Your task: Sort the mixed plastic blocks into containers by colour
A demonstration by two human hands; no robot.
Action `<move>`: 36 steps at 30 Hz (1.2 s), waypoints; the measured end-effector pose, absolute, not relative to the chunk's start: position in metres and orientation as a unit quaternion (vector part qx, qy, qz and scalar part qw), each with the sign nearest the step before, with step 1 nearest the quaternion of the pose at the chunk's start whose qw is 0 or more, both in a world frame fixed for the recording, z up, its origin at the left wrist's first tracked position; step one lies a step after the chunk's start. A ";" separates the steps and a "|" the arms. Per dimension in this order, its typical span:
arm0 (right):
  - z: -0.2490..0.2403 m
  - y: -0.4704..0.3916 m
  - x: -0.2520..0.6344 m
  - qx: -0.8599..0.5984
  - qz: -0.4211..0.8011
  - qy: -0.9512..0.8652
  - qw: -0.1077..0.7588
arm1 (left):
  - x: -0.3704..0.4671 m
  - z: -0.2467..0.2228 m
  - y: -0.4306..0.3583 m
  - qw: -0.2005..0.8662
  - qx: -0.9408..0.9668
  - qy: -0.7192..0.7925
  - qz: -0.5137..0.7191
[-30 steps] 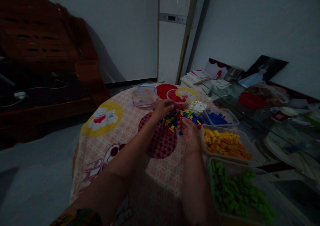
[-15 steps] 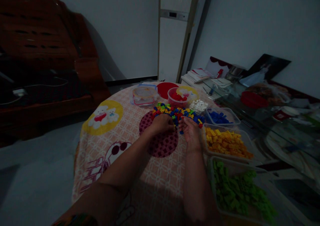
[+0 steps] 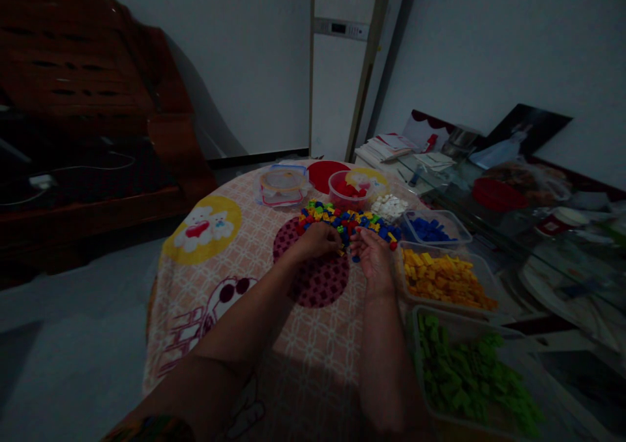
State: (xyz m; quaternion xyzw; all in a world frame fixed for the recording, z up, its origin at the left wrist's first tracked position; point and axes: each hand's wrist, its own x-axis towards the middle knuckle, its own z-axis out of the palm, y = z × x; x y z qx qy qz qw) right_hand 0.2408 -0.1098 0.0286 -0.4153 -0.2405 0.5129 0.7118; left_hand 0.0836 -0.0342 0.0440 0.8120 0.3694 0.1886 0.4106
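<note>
A pile of small mixed toy building bricks (image 3: pixel 364 219) in red, yellow, blue and green lies past the middle of the round table. My left hand (image 3: pixel 319 240) is at its near edge, palm down, fingers bent and closed; a bit of yellow shows by the fingertips, but what they hold is unclear. Just to its right, my right hand (image 3: pixel 373 253) is turned partly palm up with curled fingers. A blue brick (image 3: pixel 355 258) shows at those fingers, and a speck of red is near the fingertips.
Right of the pile stand clear tubs of blue bricks (image 3: pixel 430 229), yellow bricks (image 3: pixel 440 279) and green bricks (image 3: pixel 474 377). White bricks (image 3: pixel 389 207) and a tub of red bricks (image 3: pixel 349 190) lie behind. Lidded containers (image 3: pixel 282 184) stand back left. A cluttered glass table (image 3: pixel 450 197) adjoins on the right.
My left hand has shifted very slightly and its fingers show a little more over the bricks. My right hand stays nearly in place; the piles look the same.
</note>
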 end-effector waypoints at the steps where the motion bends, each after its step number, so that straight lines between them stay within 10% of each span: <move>1: 0.028 -0.110 0.241 -0.414 0.514 -0.242 0.711 | 0.082 0.044 -0.032 0.476 0.772 0.364 0.214; 12: 0.028 -0.109 0.241 -0.417 0.513 -0.245 0.709 | 0.075 0.042 -0.027 0.714 0.526 0.340 0.313; 28: 0.027 -0.108 0.240 -0.420 0.509 -0.233 0.714 | 0.119 0.089 0.047 0.502 0.610 0.367 0.491; 36: 0.030 -0.110 0.241 -0.415 0.512 -0.251 0.709 | 0.058 0.052 0.002 0.494 0.722 0.373 0.311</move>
